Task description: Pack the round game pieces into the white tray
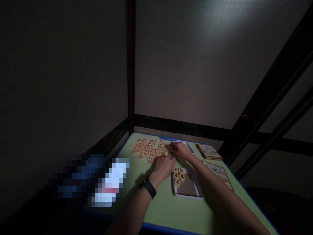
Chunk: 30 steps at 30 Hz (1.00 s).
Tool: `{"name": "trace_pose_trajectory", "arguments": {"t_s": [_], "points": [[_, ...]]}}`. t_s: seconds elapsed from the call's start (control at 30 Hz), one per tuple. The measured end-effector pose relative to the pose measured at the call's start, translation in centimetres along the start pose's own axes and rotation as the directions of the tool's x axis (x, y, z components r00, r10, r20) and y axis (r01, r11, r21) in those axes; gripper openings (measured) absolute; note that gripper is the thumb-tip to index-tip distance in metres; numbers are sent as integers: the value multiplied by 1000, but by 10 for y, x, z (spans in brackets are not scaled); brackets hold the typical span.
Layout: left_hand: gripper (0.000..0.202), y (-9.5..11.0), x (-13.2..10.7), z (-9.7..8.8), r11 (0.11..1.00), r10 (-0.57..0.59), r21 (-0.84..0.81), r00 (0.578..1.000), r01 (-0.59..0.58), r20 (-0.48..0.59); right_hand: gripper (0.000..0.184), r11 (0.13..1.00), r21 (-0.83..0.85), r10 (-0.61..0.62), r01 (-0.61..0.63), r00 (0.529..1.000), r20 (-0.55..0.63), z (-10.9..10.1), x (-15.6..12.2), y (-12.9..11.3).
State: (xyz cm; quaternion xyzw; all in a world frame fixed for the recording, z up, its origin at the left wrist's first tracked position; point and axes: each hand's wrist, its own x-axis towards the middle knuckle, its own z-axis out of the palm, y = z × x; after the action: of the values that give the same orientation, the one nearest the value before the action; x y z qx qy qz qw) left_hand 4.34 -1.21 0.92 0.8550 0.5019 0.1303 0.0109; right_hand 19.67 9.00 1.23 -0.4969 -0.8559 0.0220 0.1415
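Note:
Many round pale game discs (pixel 146 148) with red and dark marks lie spread over the far left of a green table (pixel 171 205). My left hand (pixel 163 167), with a black watch on its wrist, rests at the near edge of that spread, fingers curled down onto discs. My right hand (pixel 178 149) reaches to the spread's right edge, fingers bent over discs. What either hand holds is hidden. An open shallow box (pixel 188 187) lies between my forearms with several discs in its far left corner.
A second box part (pixel 189 147) lies just behind my right hand. Two printed box lids or boards (pixel 209 151) (pixel 218 171) sit at the table's right. The table has a blue edge. Dark frame bars and plain walls surround it. A blurred patch sits at left.

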Motion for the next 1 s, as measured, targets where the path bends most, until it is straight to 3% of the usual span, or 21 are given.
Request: {"name": "trace_pose_trajectory", "arguments": {"t_s": [0.37,0.73,1.0], "points": [[32,-3,4,1,999,-50,-17,999,50,-10,32,1000,-14,-21,21,999,34,-1,19,0],[35,-8,5,-8,986,-168,-1,984,169,53,35,1000,-28,1,0,999,50,-12,3,4],[37,-11,7,-6,979,-203,3,978,203,39,31,999,-20,-36,38,993,108,-13,-7,8]]}}
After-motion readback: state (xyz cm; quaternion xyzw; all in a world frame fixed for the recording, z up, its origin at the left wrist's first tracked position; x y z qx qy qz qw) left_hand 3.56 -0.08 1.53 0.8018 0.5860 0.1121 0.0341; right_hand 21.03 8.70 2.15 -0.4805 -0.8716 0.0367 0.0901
